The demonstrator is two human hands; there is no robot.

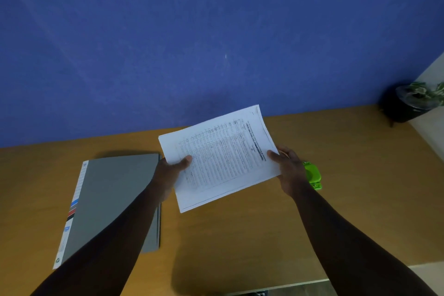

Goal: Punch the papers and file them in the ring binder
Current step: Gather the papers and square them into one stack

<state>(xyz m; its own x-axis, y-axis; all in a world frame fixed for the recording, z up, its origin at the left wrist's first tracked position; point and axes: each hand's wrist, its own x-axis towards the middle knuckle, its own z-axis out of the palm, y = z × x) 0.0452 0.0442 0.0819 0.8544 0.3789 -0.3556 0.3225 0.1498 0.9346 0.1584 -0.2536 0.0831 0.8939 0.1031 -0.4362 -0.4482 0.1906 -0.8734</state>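
An office desk: a wooden desktop (pixel 240 235) against a blue felt partition (pixel 192 31), a grey ring binder (pixel 113 194) at left, a potted plant (pixel 413 101) far right.

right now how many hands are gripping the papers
2: the left hand holds the left edge of the papers, the right hand the right edge, above the desk.

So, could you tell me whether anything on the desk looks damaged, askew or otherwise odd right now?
Nothing serious. The papers, held above the desk by the left hand and right hand, have a curled top corner. The binder lies closed and the green punch sits partly hidden behind the right hand.
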